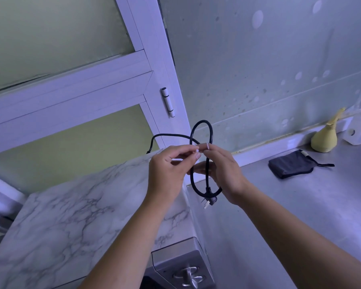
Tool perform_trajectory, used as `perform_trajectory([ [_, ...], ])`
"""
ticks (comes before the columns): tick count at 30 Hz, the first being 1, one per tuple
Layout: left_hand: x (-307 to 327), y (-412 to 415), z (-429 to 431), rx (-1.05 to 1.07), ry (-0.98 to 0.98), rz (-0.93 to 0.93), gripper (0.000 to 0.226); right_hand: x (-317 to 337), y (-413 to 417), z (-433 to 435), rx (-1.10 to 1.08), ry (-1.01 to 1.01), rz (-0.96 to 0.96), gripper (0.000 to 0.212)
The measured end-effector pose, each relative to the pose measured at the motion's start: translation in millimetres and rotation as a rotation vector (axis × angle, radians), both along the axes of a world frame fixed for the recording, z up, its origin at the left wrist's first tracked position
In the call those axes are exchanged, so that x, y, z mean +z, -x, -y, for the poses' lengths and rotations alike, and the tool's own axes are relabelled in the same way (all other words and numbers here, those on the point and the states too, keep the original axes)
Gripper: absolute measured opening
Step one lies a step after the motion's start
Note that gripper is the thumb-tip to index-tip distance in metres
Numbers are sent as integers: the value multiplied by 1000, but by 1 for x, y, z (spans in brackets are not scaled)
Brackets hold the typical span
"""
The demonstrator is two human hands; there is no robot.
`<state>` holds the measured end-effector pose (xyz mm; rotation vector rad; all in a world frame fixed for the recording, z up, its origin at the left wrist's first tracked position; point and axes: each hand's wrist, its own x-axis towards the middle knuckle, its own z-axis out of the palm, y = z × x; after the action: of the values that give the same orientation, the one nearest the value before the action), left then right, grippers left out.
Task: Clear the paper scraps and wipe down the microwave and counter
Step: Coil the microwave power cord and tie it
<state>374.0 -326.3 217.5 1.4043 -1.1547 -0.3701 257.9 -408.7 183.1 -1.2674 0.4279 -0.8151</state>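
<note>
the microwave [81,215] stands low on the left, with its marble-patterned top under your arms and its knob [189,276] at the bottom edge. the counter [290,205] runs from its right side to the wall. no paper scraps show anywhere in this view, so i cannot tell if they are already cleared or only out of sight.

above the back corner of the microwave you hold a black power cord [202,121] bent into a loop, and the plug [209,200] hangs at the bottom of it. your left hand [167,165] pinches the cord with the fingertips where the loop crosses. your right hand [223,170] has its fingers curled around the loop from the other side, also gripping it.

a dark folded cloth or pouch [290,165], i cannot say which, lies on the counter well apart from your hands. a yellow bundle [323,138] stands near the wall behind it.

i judge the wiping is not in hand now: both hands are busy with the cord and nothing for wiping is held. the microwave and the counter probably remain to be wiped.
</note>
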Motion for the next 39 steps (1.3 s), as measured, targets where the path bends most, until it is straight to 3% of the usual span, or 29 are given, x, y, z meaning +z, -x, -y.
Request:
perform_trajectory([
  [11,3,6,1,-17,49,90,29,9,1,-9,-8,89,-33,40],
  [18,0,5,1,-42,10,157,14,7,0,-7,73,53,41,32],
  [24,3,0,0,-49,21,120,14,10,5,-2,137,-160,120,25],
  [39,-6,-17,-12,4,90,-137,17,15,-1,-5,84,-105,50,23],
])
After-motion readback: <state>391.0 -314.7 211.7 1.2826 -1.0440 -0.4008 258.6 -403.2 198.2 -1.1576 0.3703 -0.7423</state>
